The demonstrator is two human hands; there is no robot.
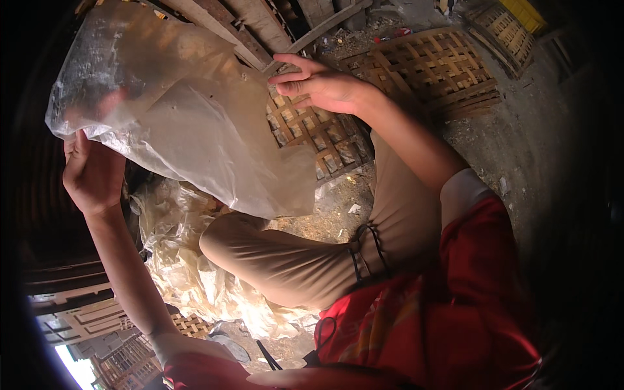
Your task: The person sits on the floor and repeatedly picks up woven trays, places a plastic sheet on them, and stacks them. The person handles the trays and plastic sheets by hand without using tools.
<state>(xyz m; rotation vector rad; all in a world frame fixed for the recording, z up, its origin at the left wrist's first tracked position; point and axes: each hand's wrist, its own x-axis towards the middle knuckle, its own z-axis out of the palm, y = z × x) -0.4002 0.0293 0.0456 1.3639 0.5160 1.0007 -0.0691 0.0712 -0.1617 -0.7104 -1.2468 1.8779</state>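
Observation:
A large translucent plastic sheet or bag (201, 123), cloudy and creased, hangs spread out in front of me. My left hand (95, 170) grips its lower left edge. The thumb shows outside, while the other fingers are partly blurred behind the film. Just past the sheet's right side, my right hand (322, 84) is raised with fingers apart and nothing in it. Whether its fingertips touch the film I cannot tell. Under the sheet, left of my bent knee, lies a heap of crumpled clear plastic (195, 253).
Woven bamboo panels lie on the ground, one (318, 136) behind the sheet and a stack (435, 68) farther right. Wooden planks (224, 26) lean at the far side. A yellow container (525, 14) stands at the far right. Litter dots the dirt floor (312, 224).

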